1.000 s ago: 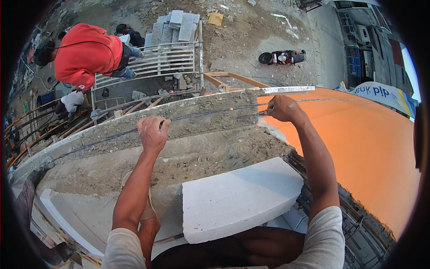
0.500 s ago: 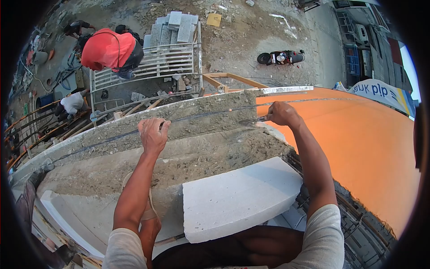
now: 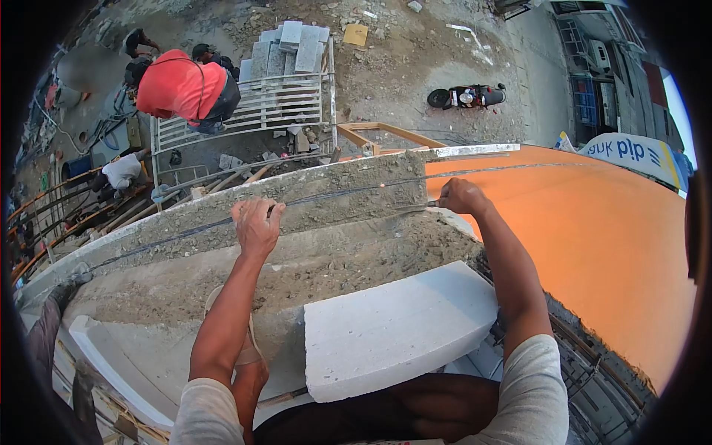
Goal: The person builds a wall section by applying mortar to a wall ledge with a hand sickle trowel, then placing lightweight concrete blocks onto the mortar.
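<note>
The broad orange-painted wall face (image 3: 608, 245) falls away to the outside of my right hand (image 3: 460, 196), starting just past my knuckles. Between my two hands and back toward my body runs the long grey wall top spread with rough wet mortar (image 3: 334, 252). It is the surface both hands are working on.

Nearer to me than either hand, below my right forearm, lies a white rectangular lightweight concrete block (image 3: 397, 330). It sits flat on the mortar, well short of my grip, I judge so it is within reach without crowding the edge.

Far below and beyond my left hand (image 3: 256, 222) I see a person in a red shirt (image 3: 182, 87) beside a white metal railing (image 3: 259, 111). A stack of grey paving slabs (image 3: 289, 41) stands beyond the railing. A parked scooter (image 3: 467, 96) stands on the ground well beyond my right hand.

A thin dark string line (image 3: 348, 190) stretches taut from one hand toward the other along the far edge of the mortar. It probably marks the level.

My right hand is clenched in a fist around the handle of a small steel trowel (image 3: 414, 207). The blade points inward toward my left hand and lies low against the mortar just under the line, which suits scraping along it.

My left hand is curled over the far lip of the mortar, touching it at the line. It seems to brace me. I cannot tell whether its fingers pinch the string or only rest there.
</note>
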A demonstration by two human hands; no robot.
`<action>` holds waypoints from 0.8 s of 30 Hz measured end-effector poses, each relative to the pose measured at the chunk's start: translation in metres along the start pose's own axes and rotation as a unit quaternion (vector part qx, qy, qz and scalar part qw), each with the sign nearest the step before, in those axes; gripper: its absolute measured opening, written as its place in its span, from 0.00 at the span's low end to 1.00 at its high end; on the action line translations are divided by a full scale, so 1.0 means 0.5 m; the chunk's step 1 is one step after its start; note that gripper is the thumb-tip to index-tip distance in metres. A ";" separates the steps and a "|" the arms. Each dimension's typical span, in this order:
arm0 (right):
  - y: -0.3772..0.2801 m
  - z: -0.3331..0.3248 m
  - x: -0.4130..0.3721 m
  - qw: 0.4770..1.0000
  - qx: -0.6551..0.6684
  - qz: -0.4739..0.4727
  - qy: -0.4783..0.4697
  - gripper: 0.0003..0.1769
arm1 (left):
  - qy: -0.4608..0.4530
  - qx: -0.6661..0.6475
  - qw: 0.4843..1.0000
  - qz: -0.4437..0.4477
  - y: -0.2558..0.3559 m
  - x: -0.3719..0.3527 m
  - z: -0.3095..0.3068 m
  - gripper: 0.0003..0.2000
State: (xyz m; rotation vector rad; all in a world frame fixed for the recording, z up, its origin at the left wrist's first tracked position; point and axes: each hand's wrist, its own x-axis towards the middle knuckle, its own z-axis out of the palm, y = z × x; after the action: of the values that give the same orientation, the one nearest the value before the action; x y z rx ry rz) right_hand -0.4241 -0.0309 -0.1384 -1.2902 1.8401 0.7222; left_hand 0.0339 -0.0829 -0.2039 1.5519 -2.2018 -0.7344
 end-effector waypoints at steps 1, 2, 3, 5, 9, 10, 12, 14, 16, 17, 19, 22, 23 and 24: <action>0.021 0.044 0.007 1.000 0.005 -0.001 0.001 0.17 | -0.008 0.000 1.000 -0.004 0.006 -0.004 -0.004 0.10; 0.015 0.039 -0.001 1.000 -0.008 -0.026 -0.004 0.17 | -0.014 0.002 1.000 -0.005 0.001 0.007 -0.006 0.09; 0.014 0.035 -0.005 1.000 -0.013 -0.024 -0.011 0.17 | -0.011 0.002 1.000 -0.009 0.001 0.001 -0.004 0.09; 0.016 0.013 0.000 1.000 -0.015 -0.021 -0.013 0.17 | 0.003 0.004 1.000 0.009 -0.009 0.005 0.002 0.10; -0.006 -0.097 -0.041 0.997 0.020 -0.055 0.044 0.14 | -0.004 -0.008 1.000 -0.003 -0.003 0.004 0.001 0.10; -0.002 -0.115 -0.040 0.996 0.020 -0.063 0.060 0.15 | -0.008 -0.001 1.000 -0.003 -0.006 0.008 0.004 0.10; 0.003 -0.115 -0.022 0.999 0.038 -0.020 0.020 0.15 | -0.016 0.004 1.000 -0.004 -0.004 0.006 0.006 0.10; 0.017 -0.082 -0.014 0.998 0.057 0.026 -0.018 0.16 | -0.012 0.001 1.000 -0.010 0.000 0.005 0.004 0.10; 0.035 -0.042 0.021 0.996 0.066 -0.002 -0.054 0.17 | -0.003 0.003 1.000 -0.004 -0.009 0.014 0.008 0.10; 0.033 -0.037 0.026 0.999 0.046 -0.014 -0.026 0.17 | -0.006 0.005 1.000 -0.004 -0.007 0.005 0.005 0.10; 0.038 -0.033 0.024 0.999 0.029 -0.034 0.004 0.17 | -0.009 0.005 1.000 -0.006 0.000 -0.002 0.000 0.10; 0.001 -0.085 -0.005 0.997 0.009 -0.075 0.016 0.17 | -0.002 0.012 1.000 -0.004 -0.004 0.015 -0.002 0.10; -0.020 -0.115 -0.030 0.998 0.028 -0.050 0.002 0.17 | 0.006 0.006 1.000 0.001 -0.001 0.006 0.001 0.10; -0.028 -0.127 -0.046 0.999 0.046 -0.023 -0.011 0.17 | -0.004 0.004 1.000 -0.003 -0.001 -0.005 0.004 0.10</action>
State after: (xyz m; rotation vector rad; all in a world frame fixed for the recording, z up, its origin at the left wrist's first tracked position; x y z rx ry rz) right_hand -0.4229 -0.0743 -0.0845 -1.2561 1.7993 0.6184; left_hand 0.0340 -0.0803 -0.2060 1.5634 -2.2101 -0.7362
